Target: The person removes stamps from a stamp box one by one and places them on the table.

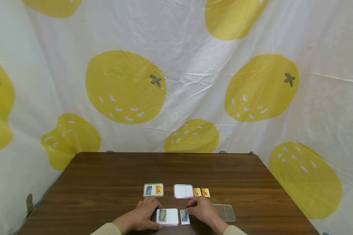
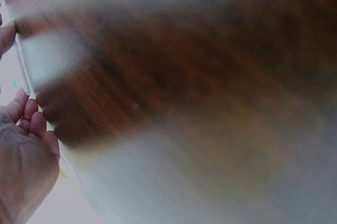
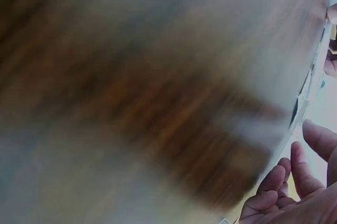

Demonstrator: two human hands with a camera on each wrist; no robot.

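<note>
In the head view my left hand holds a clear plastic case, with thumb at its near edge and fingers at its far left corner. A stamp with a green and brown picture lies on the left half of the case's white insert. Just right of the case is a stamp with a blue and green picture. The fingertips of my right hand are at its upper right edge. The right wrist view shows the right thumb and index finger apart.
Farther back are a clear case with two stamps and another with a blank white insert. Two orange stamps lie beside the latter. A clear lid lies right of my right hand on the brown table. A patterned curtain hangs behind.
</note>
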